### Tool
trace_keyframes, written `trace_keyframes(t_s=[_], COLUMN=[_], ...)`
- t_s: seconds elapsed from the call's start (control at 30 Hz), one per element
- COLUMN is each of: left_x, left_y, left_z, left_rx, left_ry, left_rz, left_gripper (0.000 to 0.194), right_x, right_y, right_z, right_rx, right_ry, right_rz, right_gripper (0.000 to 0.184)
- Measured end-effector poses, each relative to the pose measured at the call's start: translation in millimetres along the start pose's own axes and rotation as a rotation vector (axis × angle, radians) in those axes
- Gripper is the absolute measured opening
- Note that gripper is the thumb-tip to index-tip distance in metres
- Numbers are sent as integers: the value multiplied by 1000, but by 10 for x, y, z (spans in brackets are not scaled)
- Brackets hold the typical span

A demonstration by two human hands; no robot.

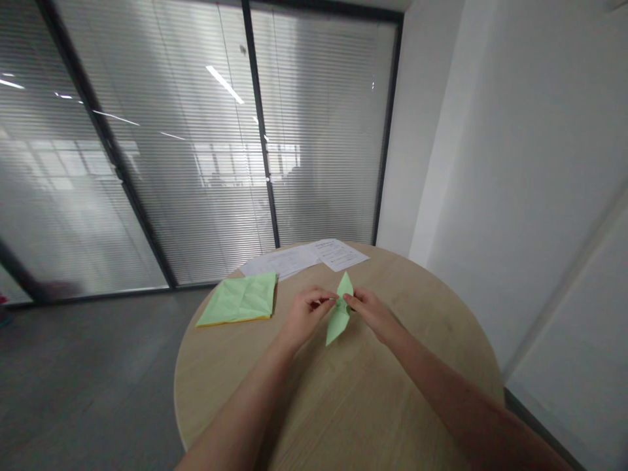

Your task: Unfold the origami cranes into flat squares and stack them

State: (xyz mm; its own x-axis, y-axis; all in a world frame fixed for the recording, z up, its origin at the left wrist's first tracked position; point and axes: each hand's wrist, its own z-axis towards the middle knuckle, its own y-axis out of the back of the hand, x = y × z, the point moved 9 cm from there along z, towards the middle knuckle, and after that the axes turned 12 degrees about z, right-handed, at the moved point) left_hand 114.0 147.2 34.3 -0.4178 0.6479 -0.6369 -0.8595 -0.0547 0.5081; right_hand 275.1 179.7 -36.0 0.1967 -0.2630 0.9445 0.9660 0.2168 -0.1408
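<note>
A folded piece of light green paper, pointed at both ends, is held between my two hands just over the round table. My left hand pinches its middle from the left with thumb and fingertips. From the other side, my right hand grips it with the thumb on top, the fingers mostly hidden behind the paper. The paper stands tilted, one tip pointing away from me and the other toward me. Small folds at its centre are partly covered by my fingertips.
On the wooden round table, a creased green sheet lies at the left over something yellow-edged. White papers and a printed sheet lie at the far edge. Beyond stands a glass partition with blinds; a white wall is at the right.
</note>
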Motion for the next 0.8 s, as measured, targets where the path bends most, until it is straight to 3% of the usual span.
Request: trace_keyframes(t_s=[0.3, 0.53, 0.8], left_x=[91, 135, 157], left_y=[-254, -180, -159], left_z=[-100, -126, -93], left_rx=[36, -82, -99], left_ry=[128, 227, 226], left_rz=[79, 35, -69], left_gripper=[17, 17, 15], right_x=[77, 55, 79], right_y=[35, -25, -81], right_z=[-40, -44, -64], right_rx=[-97, -73, -63], right_ry=[70, 97, 103], right_rz=[-90, -53, -8], right_gripper=[31, 32, 32])
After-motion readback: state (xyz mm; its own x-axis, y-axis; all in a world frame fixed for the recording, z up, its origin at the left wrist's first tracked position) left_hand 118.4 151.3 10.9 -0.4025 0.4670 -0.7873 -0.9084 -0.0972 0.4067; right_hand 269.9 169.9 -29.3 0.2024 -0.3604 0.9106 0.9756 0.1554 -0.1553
